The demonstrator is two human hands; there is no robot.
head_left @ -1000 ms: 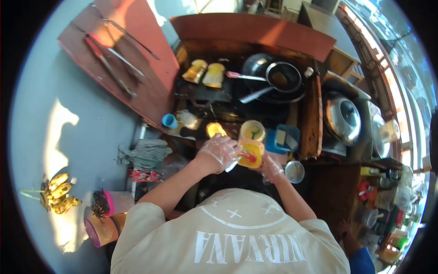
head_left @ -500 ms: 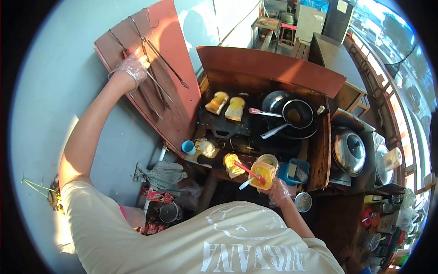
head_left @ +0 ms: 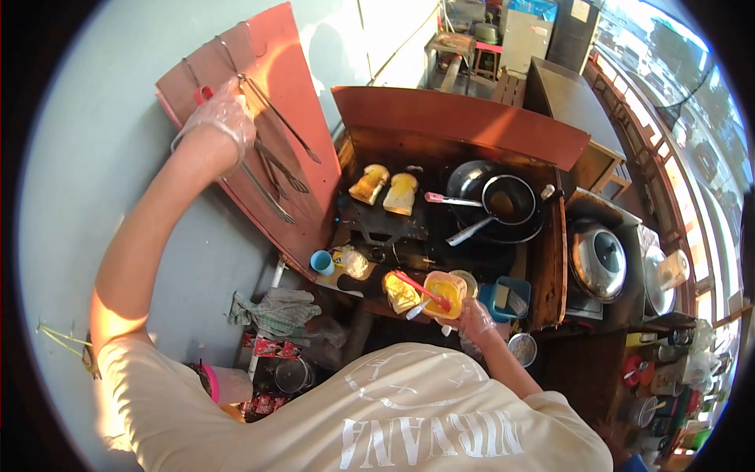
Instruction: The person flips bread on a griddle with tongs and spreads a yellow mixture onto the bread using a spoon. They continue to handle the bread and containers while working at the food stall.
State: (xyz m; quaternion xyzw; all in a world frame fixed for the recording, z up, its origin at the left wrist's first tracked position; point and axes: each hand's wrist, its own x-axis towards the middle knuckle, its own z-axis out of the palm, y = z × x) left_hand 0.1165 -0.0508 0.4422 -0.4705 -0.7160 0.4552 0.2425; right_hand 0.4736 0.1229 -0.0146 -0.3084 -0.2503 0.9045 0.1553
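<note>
On the upper left, my gloved left hand (head_left: 220, 122) is closed around metal tongs (head_left: 269, 197) against the reddish-brown board (head_left: 295, 59). A second long-armed utensil (head_left: 287, 126) hangs beside it. My gloved right hand (head_left: 474, 322) grips a clear plastic tub (head_left: 454, 281) of yellow spread. A red-handled utensil (head_left: 423, 288) and one with a pale handle (head_left: 418, 309) stand in the tub; their working ends are partly hidden in the spread. Left of the tub lies a bread slice (head_left: 399, 296) topped with yellow. Two more bread slices (head_left: 370, 185) (head_left: 400, 195) rest on the dark griddle (head_left: 385, 224).
A small pan (head_left: 511, 200) sits inside a wok (head_left: 469, 177) right of the bread. Beyond the wooden side wall (head_left: 557, 267) stands a lidded pot (head_left: 599, 259). A blue cup (head_left: 322, 262), a blue container (head_left: 502, 297) and a hanging cloth (head_left: 275, 311) are near the front.
My right hand has shifted the tub slightly left, closer to the bread slice. My left hand's grip has turned, and the tongs' ends have swung a little lower.
</note>
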